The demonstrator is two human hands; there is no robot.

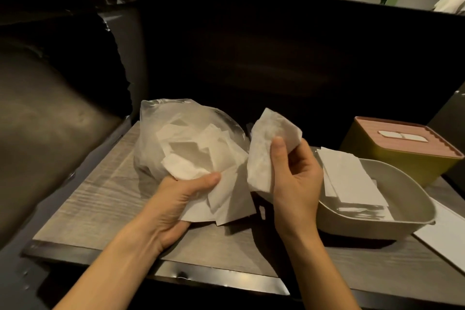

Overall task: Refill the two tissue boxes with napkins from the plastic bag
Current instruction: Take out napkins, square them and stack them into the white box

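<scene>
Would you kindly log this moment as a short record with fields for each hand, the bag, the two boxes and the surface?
left hand: grips loose napkins at the plastic bag's mouth
right hand: holds a napkin bundle upright
plastic bag: clear, on its side, napkins inside
open box: white, lidless, flat napkins inside
closed box: yellow, pink lid on, behind the white one
table: grey woodgrain

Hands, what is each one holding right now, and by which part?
Right hand pinches a napkin bundle by its lower edge. Left hand grips loose napkins at the bag mouth.
</scene>
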